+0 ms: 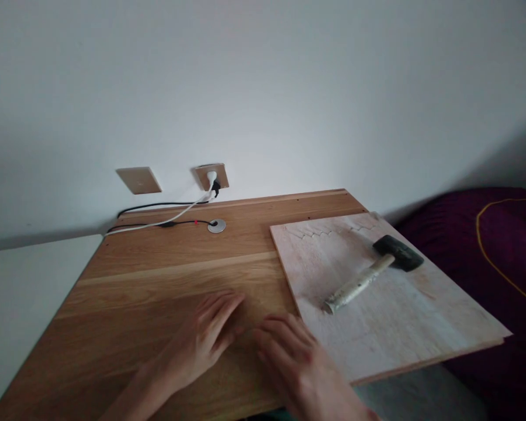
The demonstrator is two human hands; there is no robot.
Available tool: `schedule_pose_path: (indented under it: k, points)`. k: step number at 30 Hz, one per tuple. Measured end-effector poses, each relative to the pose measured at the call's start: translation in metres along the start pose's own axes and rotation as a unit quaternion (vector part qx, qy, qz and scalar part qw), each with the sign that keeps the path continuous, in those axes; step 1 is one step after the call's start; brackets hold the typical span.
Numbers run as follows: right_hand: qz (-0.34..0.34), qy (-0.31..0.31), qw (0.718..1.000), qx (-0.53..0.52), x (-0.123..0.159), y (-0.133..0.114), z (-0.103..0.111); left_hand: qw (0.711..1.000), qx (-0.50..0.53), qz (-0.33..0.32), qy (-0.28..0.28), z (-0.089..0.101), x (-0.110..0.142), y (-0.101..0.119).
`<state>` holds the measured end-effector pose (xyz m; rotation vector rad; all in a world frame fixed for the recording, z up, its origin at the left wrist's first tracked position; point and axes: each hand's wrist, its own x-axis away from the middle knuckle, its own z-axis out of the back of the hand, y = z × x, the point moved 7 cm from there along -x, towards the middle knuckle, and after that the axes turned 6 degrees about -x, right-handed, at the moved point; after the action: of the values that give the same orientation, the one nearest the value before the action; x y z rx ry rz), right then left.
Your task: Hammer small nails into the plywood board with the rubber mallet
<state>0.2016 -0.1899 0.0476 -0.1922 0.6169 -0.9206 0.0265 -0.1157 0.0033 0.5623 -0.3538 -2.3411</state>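
My left hand (213,327) rests on the wooden tabletop (158,304), fingers stretched out and thumb a little apart. It holds nothing that I can see. Close by on the right, my right hand (291,354) lies palm down with loosely bent fingers, beside the left edge of a pale plywood board (386,316). No object shows in it, though its palm is hidden. On the board lies a mallet (362,283) with a black head and a worn, whitish handle, its handle end pointing toward my right hand.
Behind the table, a wall socket (221,175) holds a white plug and a black one. Their cables run left past a round cable grommet (217,225). A blank wall plate (139,180) is farther left. A white surface (35,292) adjoins the left side; purple fabric (456,234) bulges at right.
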Motion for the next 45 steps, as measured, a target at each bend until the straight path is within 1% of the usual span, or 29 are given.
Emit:
schedule_pose_path:
  k: [2,4,5,6,7,9,11,14,17,24,32,34,36,39,41,42,44,45]
  points:
    - [-0.004,-0.047,0.998,-0.039,-0.038,-0.022,-0.042,0.998,0.027,0.040,0.034,0.010,0.016,-0.020]
    - [-0.029,-0.066,0.996,-0.056,-0.063,-0.026,-0.071,0.993,0.056,0.078,0.062,0.017,0.029,-0.036]
    - [-0.037,-0.067,0.995,-0.061,-0.070,-0.024,-0.080,0.993,0.065,0.080,0.066,0.020,0.032,-0.039]
    - [-0.047,-0.072,0.994,-0.063,-0.073,-0.021,-0.088,0.994,0.069,0.063,0.064,0.021,0.033,-0.039]
    - [-0.053,-0.077,0.994,-0.062,-0.074,-0.018,-0.093,0.996,0.067,0.031,0.053,0.020,0.031,-0.036]
    - [-0.053,-0.094,0.993,-0.054,-0.070,-0.012,-0.101,0.997,0.047,-0.056,0.018,0.017,0.022,-0.023]
    - [-0.042,-0.112,0.992,-0.042,-0.065,-0.009,-0.106,0.992,0.017,-0.120,-0.018,0.010,0.011,-0.012]
    - [-0.027,-0.129,0.991,-0.027,-0.061,-0.007,-0.112,0.985,0.004,-0.166,-0.044,0.003,-0.002,-0.004]
    - [-0.030,-0.131,0.991,-0.019,-0.062,-0.004,-0.113,0.985,0.012,-0.164,-0.047,0.000,-0.006,-0.005]
    - [-0.041,-0.140,0.989,-0.027,-0.067,-0.004,-0.104,0.988,0.033,-0.146,-0.037,0.000,-0.003,-0.009]
    - [-0.041,-0.125,0.990,-0.048,-0.066,-0.002,-0.103,0.988,0.011,-0.148,-0.051,0.005,-0.006,-0.005]
    - [-0.038,-0.116,0.991,-0.054,-0.065,-0.005,-0.099,0.987,0.008,-0.153,-0.054,0.005,-0.006,-0.005]
    - [-0.045,-0.095,0.993,-0.055,-0.060,-0.009,-0.090,0.988,0.001,-0.147,-0.055,0.005,-0.004,-0.006]
    - [-0.053,-0.037,0.997,-0.049,-0.037,-0.014,-0.064,0.995,-0.008,-0.094,-0.031,0.008,-0.002,-0.017]
    - [-0.034,0.025,0.998,-0.051,-0.012,-0.012,-0.033,0.999,-0.006,-0.051,-0.009,0.011,-0.005,-0.026]
    - [-0.036,0.056,0.997,-0.044,0.004,-0.004,-0.014,0.999,-0.004,-0.037,0.000,0.012,-0.009,-0.030]
    - [-0.093,0.089,0.992,0.003,0.038,0.028,0.028,1.000,0.002,-0.019,0.004,0.013,-0.024,-0.035]
    - [-0.163,0.099,0.978,0.080,0.057,0.054,0.053,1.000,0.005,-0.015,0.003,0.012,-0.036,-0.037]
